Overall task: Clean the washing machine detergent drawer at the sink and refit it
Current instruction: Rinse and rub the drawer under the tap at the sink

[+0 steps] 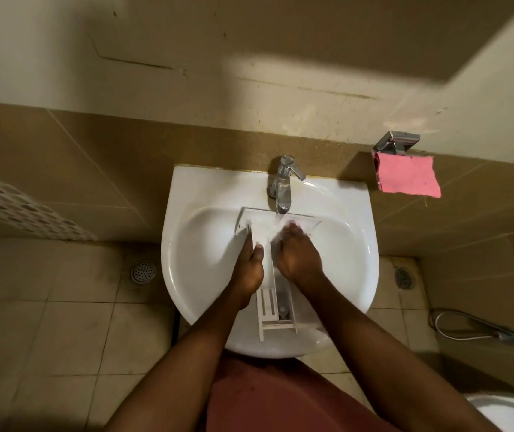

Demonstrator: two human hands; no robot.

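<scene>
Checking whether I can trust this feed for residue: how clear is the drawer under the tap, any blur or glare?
Head view: dim, warm light; the white drawer washes out against the white sink near the tap. Head view: running water and the fingertips of the right hand blur with motion. Head view edges: wide-angle bending of tile lines.

Dim, warm yellowish light fills the room, brightest on the white sink [187,194]. A broad soft shadow crosses the wall [156,42]. Wide-angle bending curves the edges; the wet fingers blur.
</scene>
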